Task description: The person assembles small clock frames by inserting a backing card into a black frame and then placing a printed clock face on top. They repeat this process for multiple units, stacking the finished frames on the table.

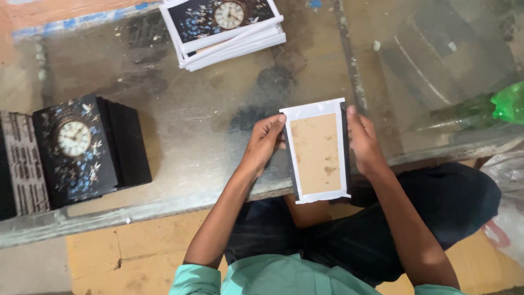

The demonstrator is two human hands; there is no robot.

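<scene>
A seated person holds a rectangular board panel [317, 151] at centre frame, over the near edge of a glass-topped table [196, 131]. The left hand [263, 143] and right hand [362, 141] each pinch a long edge, fingers curled partly closed, apparently to keep the panel's back turned up: bare brown card bordered by white paper folded over from a dark printed face. At left of the frame stands a black stack of finished panels [87, 148], printed with a round clock face and blue flowers (leaning slightly). A flat pile of printed sheets [224, 30] with white margins lies at top centre. A green plastic bottle [494, 106] lies at right.
</scene>
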